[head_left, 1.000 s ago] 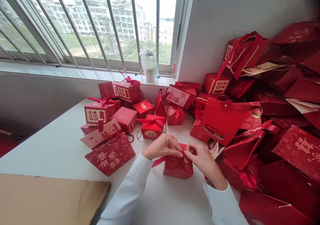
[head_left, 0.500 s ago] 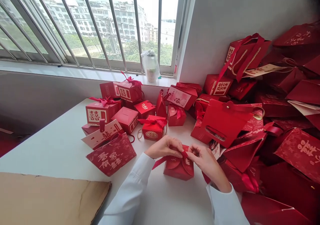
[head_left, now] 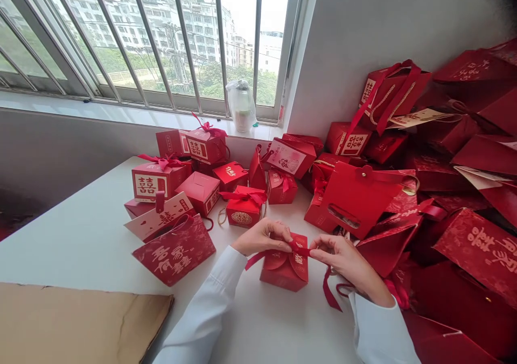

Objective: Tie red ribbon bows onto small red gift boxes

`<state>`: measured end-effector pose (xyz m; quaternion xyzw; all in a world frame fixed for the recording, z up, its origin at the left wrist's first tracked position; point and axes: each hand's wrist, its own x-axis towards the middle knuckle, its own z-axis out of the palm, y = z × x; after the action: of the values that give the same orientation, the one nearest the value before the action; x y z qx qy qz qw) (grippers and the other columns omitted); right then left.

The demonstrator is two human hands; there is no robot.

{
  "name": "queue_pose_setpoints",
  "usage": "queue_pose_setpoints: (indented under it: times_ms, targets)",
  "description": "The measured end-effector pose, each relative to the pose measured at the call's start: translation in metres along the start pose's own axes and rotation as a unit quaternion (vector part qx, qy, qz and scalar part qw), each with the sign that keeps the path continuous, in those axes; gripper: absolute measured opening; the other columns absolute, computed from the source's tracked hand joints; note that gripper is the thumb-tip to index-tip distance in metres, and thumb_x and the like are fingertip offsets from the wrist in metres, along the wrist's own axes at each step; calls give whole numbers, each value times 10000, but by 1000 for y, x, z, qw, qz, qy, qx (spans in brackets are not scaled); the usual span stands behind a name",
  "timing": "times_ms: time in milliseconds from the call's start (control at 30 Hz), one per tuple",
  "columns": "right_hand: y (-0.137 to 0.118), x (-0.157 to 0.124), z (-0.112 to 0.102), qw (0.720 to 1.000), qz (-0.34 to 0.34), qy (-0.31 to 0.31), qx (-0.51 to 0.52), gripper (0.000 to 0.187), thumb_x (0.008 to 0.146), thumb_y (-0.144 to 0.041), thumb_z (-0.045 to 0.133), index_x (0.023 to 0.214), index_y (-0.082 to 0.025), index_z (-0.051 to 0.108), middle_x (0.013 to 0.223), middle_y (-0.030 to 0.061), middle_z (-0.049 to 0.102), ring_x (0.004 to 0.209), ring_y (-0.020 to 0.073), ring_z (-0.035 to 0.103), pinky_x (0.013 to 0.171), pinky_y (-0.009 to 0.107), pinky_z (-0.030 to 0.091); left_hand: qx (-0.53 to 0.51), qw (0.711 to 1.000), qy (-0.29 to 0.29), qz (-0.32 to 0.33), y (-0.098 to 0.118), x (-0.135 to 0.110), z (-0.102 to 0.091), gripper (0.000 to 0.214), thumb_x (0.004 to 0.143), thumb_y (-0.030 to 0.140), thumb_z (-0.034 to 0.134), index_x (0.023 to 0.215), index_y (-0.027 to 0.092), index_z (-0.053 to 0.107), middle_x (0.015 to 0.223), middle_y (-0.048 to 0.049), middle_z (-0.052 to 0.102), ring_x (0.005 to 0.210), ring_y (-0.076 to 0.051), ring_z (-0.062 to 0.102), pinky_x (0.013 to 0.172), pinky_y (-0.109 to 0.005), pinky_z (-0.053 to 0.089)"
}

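A small red gift box (head_left: 284,270) stands on the white table (head_left: 81,240) in front of me. A red ribbon (head_left: 299,250) runs across its top. My left hand (head_left: 262,236) pinches the ribbon at the box's left top edge. My right hand (head_left: 343,261) pinches the ribbon just right of the box. One loose ribbon tail hangs to the left of the box and another curls down below my right wrist. Both sleeves are white.
Several closed red gift boxes (head_left: 242,207) and a flat red bag (head_left: 173,250) lie behind the box. A big heap of red bags (head_left: 444,191) fills the right side. Brown cardboard (head_left: 76,321) lies at the near left. A wrapped bottle (head_left: 241,105) stands on the windowsill.
My hands have drawn apart, the right one moving right and pulling the ribbon taut across the box top. A ribbon tail now hangs below my right wrist.
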<state>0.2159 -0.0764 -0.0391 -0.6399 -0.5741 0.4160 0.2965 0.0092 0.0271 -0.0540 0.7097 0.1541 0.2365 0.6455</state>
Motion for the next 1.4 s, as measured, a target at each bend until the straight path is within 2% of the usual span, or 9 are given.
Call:
queue_pose_setpoints:
  times_ms: [167,467,600,700,833,933,1033,1267,1400]
  targets:
    - [4,-4,-7,998,44,-1,48,283,744,-442,606,680,-168,572,614,-36,433,503,80,380,459,208,386,21,1000,-8,1,2,0,1,194,696,328,752,779,154,739,750,-38,610,829,-163,533,780,-278,423]
    - [-7,-1,-1,996,20,10,81,334,787,-527,528,707,-208,470,625,-41,450,537,97,415,434,183,341,-4,1000,-2,7,4,0,5,186,674,334,766,742,162,747,752,-54,647,935,-203,571,866,-315,430]
    - [-20,6,1,996,-34,81,-19,248,781,-436,560,699,-205,523,557,-50,445,491,101,396,451,213,322,31,999,-9,3,5,0,6,204,684,365,755,748,172,755,776,-62,665,976,-221,578,892,-323,432]
    - [-35,12,3,974,-88,149,-145,189,791,-352,554,674,-203,555,562,-32,523,509,116,453,509,235,342,64,998,-10,23,3,1,8,205,695,377,744,743,178,751,757,-55,664,956,-213,574,881,-310,429]
    - [-46,18,9,930,-195,157,-269,134,835,-259,507,717,-209,548,685,-7,599,602,137,540,578,238,363,77,996,7,40,5,1,10,194,696,354,745,725,164,717,702,-26,629,845,-171,547,799,-272,424]
    - [-43,19,11,892,-230,172,-349,125,867,-236,491,757,-212,544,726,-1,594,625,144,550,572,242,347,50,998,24,8,9,0,12,246,665,340,763,727,135,641,681,22,559,650,-97,474,621,-219,386]
    - [-38,19,9,873,-246,173,-385,144,893,-233,476,768,-213,545,719,-7,579,614,137,557,559,240,339,26,999,34,-26,11,-1,13,322,635,362,773,679,122,562,639,50,506,555,-59,400,525,-194,323]
    - [-40,19,8,845,-257,196,-427,165,922,-214,454,793,-206,556,757,-5,581,615,127,556,529,246,305,-67,995,65,-30,7,-1,20,456,584,295,801,749,183,391,772,33,548,678,-104,555,655,-258,468]
    - [-47,16,15,807,-301,202,-465,197,930,-187,440,770,-192,554,720,3,558,619,131,531,532,254,284,9,992,116,-51,12,-7,27,406,632,243,761,845,191,420,685,49,586,673,-130,598,632,-240,439]
